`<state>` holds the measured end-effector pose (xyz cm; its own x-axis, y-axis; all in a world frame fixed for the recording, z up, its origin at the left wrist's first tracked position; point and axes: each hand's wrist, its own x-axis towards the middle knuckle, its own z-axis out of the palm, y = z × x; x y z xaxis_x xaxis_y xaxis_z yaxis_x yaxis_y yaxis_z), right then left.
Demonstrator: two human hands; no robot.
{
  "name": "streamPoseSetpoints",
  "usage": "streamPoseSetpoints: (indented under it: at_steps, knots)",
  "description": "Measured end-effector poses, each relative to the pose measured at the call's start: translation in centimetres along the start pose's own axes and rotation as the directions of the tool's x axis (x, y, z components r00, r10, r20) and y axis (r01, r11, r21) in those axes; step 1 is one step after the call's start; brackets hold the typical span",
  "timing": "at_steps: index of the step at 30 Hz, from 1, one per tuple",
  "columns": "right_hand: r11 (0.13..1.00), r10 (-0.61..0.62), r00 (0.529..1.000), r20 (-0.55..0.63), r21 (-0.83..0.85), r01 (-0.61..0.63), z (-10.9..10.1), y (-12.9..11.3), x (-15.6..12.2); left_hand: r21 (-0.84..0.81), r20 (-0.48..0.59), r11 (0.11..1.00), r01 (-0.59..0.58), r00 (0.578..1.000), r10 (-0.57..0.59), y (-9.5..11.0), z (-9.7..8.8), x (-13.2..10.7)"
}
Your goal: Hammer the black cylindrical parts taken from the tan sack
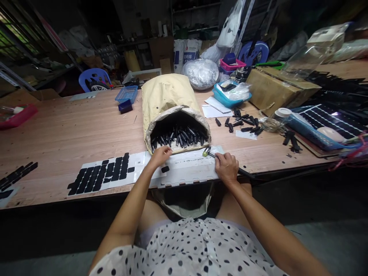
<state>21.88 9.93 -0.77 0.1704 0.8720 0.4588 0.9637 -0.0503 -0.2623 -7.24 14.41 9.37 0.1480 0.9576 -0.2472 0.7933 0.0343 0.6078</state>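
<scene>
My right hand (227, 167) is wrapped around the handle of a small hammer (212, 154); its metal head with a yellowish face lies over the white board (186, 168) at the table's front edge. Curled fingers bring my left hand (161, 156) to a pinch just before the mouth of a paper sack (172, 90); whatever they hold, if anything, is hidden. Inside the sack lies a heap of small black tapered plastic parts (184, 137). One flat black pad (165, 169) rests on the board beneath my left wrist.
Rows of black pads (99, 176) on a white sheet lie to the left. Loose black parts (244, 122) are scattered right of the sack, near a cardboard box (281, 90) and a blue tray (313, 126). A blue basket (126, 94) stands behind left.
</scene>
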Motion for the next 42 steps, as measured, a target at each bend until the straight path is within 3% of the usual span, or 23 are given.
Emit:
streamPoseSetpoints:
  at_steps: [2, 4, 6, 9, 15, 18, 20, 24, 27, 29, 36, 42]
  knots:
    - [1.0, -0.002, 1.0, 0.003, 0.006, 0.002, 0.0, 0.0, 0.0, 0.239, -0.327, 0.956, 0.169, 0.941, -0.084, 0.3, -1.1, 2.8]
    - [1.0, -0.004, 1.0, 0.009, 0.004, 0.004, 0.0, 0.0, 0.1, 0.363, -0.443, 0.866, 0.344, 0.881, -0.165, 0.5, -1.5, 4.8]
    - [1.0, -0.004, 1.0, 0.016, -0.006, 0.004, -0.1, 0.0, 0.1, 0.391, -0.458, 0.813, 0.432, 0.857, -0.235, 0.5, -1.5, 6.0]
    - [1.0, 0.002, 1.0, 0.026, -0.022, -0.001, -0.1, -0.2, 0.1, 0.378, -0.461, 0.8, 0.466, 0.844, -0.274, 0.4, -1.5, 6.8]
    - [0.999, -0.005, 0.999, 0.043, -0.047, 0.007, -0.2, -0.2, 0.1, 0.356, -0.49, 0.794, 0.492, 0.822, -0.29, 0.7, -1.9, 6.2]
    - [0.999, -0.006, 0.999, 0.033, -0.04, 0.007, 0.0, -0.2, 0.0, 0.346, -0.509, 0.825, 0.447, 0.828, -0.236, 0.9, -1.4, 4.3]
    - [1.0, 0.001, 1.0, 0.021, -0.03, -0.001, 0.0, -0.2, 0.0, 0.333, -0.478, 0.88, 0.337, 0.865, -0.151, 1.2, -0.1, 2.6]
    - [1.0, 0.017, 1.0, 0.023, -0.01, -0.017, -0.1, -0.3, 0.0, 0.197, -0.286, 0.98, 0.026, 0.958, 0.032, 2.1, 4.5, -0.4]
    - [1.0, 0.02, 0.999, 0.045, -0.001, -0.02, -0.3, -0.4, 0.1, 0.101, -0.23, 0.992, -0.074, 0.968, 0.096, 2.4, 7.8, -1.3]
    - [1.0, 0.02, 0.998, 0.059, 0.003, -0.021, -0.5, -0.5, 0.1, 0.069, -0.233, 0.993, -0.1, 0.966, 0.113, 2.3, 9.0, -1.4]
    - [0.999, 0.022, 0.993, 0.114, 0.032, -0.026, -1.5, -0.4, 0.8, -0.044, -0.244, 0.989, -0.144, 0.961, 0.129, 1.1, 9.1, -0.6]
    - [0.966, -0.009, 0.999, 0.054, 0.259, -0.005, -3.2, -2.3, -0.9, -0.003, -0.196, 0.984, -0.18, 0.965, 0.176, 1.1, 9.3, -0.7]
